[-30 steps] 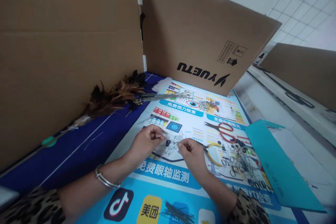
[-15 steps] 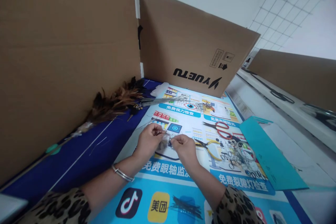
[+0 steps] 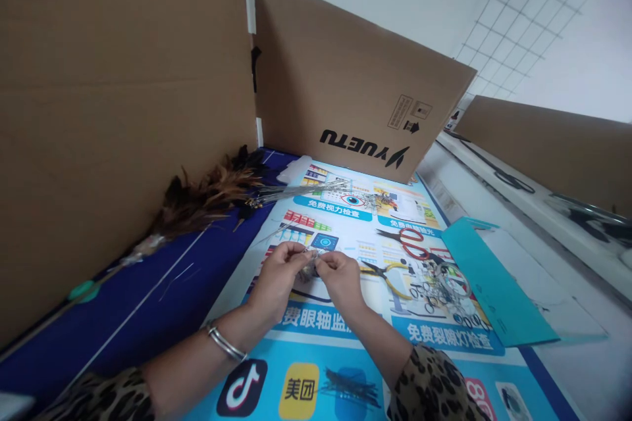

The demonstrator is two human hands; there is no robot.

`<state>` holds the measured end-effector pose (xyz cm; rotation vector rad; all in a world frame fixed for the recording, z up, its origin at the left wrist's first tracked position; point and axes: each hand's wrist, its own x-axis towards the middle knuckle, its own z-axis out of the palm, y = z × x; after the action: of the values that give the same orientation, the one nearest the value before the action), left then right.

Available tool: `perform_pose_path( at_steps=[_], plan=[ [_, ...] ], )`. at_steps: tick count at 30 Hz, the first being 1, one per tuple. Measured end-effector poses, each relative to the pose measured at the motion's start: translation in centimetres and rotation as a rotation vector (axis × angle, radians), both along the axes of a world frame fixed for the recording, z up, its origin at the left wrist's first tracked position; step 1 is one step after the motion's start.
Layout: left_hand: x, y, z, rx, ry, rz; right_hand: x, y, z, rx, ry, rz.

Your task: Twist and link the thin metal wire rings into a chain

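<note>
Pinched fingertips of my left hand (image 3: 276,283) and my right hand (image 3: 343,279) meet over the printed sheet. Between them is a small greyish wire piece (image 3: 307,272), mostly hidden by the fingers, so its exact kind does not show. Just right of my right hand lie yellow-handled pliers (image 3: 401,284), with red-handled scissors (image 3: 412,243) beyond them. A tangle of wire rings and coils (image 3: 439,293) sits farther right. Short dark wire lengths (image 3: 350,387) are spread nearer my body, between the forearms.
Brown feathers (image 3: 202,200) run along the left cardboard wall (image 3: 128,79). A bundle of thin silvery wires (image 3: 301,191) points across the sheet's far end. Another cardboard panel (image 3: 345,79) stands at the back. A teal folder (image 3: 496,283) lies at right.
My right hand has come closer to my left, and their fingertips now nearly touch around the wire piece. The whole view has shifted slightly.
</note>
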<state>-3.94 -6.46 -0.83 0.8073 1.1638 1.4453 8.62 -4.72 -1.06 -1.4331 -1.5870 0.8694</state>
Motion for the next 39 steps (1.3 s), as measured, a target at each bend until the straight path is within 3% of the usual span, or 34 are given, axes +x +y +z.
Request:
perform_pose_path(
  at_steps=[21, 39],
  plan=[
    [0.0, -0.4, 0.4, 0.022, 0.026, -0.142, 1.1, 0.4, 0.6, -0.099, 0.265, 0.054],
    [0.6, -0.7, 0.6, 0.102, 0.191, -0.144, 1.4, -0.1, 1.6, -0.191, 0.42, 0.043]
  ],
)
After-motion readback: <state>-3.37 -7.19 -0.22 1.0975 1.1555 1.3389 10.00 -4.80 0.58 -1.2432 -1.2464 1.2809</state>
